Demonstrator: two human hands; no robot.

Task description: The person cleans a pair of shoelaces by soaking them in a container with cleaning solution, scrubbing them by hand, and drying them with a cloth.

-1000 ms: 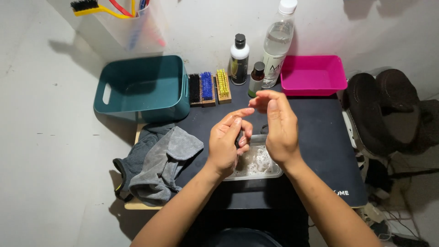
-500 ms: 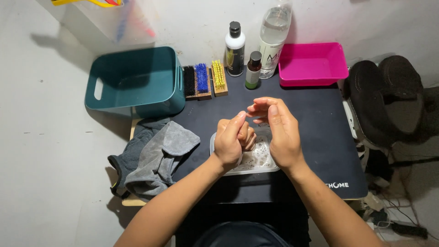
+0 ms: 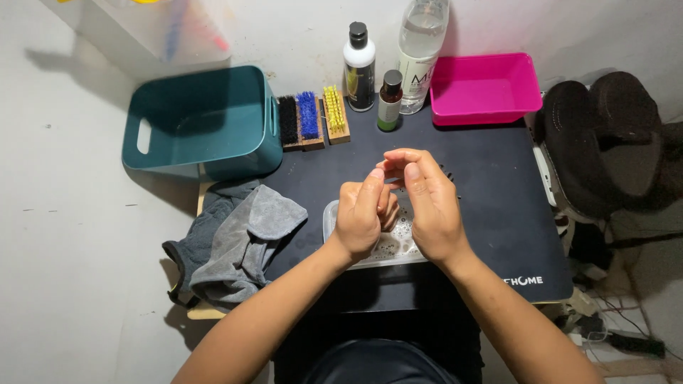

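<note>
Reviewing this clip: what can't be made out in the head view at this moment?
- Whether anything is pinched between the left hand and right hand: the fingers cover it.
- What the clear tray holds: both hands hide most of it.
- The tall clear bottle: its top is cut off by the upper edge.
- The clear bin at top left: cut off by the edge, contents blurred.

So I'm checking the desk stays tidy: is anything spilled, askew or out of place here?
Mostly tidy. The grey cloths lie crumpled and hang over the mat's left edge. The clear tray under the left hand and right hand looks wet with droplets, but nothing shows spilled outside it. Bottles and brushes stand in order.
</note>
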